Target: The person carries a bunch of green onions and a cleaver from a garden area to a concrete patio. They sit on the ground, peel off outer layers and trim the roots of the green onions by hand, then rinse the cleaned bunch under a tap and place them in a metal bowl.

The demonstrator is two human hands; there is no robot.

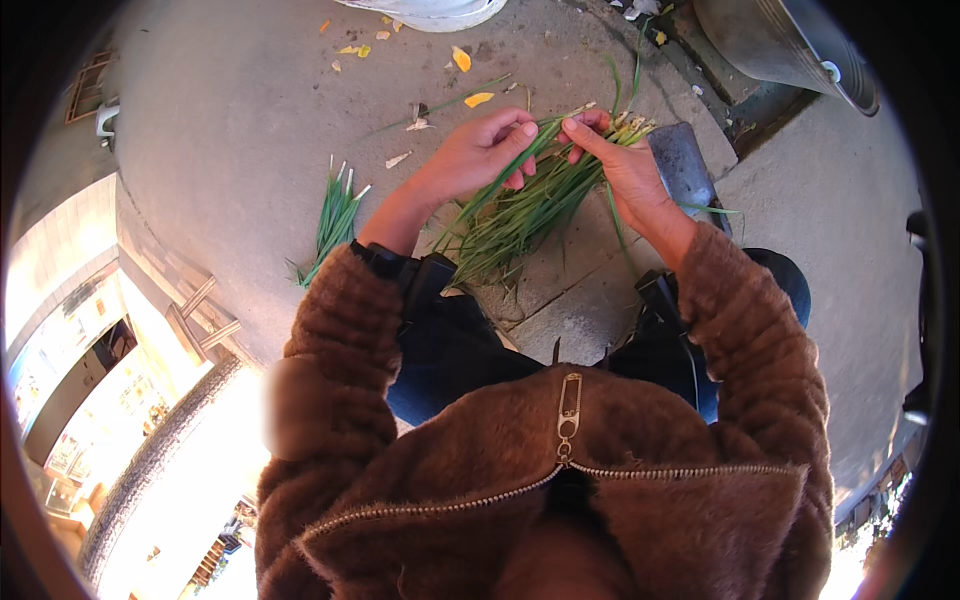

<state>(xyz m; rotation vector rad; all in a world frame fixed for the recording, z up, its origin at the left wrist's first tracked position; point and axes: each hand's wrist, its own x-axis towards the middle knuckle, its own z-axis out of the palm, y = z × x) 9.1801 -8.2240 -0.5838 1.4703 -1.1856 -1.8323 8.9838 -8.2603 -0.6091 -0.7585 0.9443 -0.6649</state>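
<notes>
A large bunch of long green leafy stalks, likely garlic chives [525, 217], lies on the concrete floor below my hands, its pale root ends at the upper right. A few stalks run through my left hand [499, 148], held between thumb and fingers. My right hand [604, 150] pinches near the pale end of these stalks, above the bunch's root ends. To the left of my left forearm lies a smaller pile of green stalks [336, 217] with white ends pointing up.
A dark metal block-like object [682, 165] lies right of my right hand. A metal tub [765, 45] is at the upper right, a white basin [442, 11] at the top. Yellow scraps [461, 58] and dry bits [397, 159] are scattered on the floor. A wooden frame [199, 319] stands left.
</notes>
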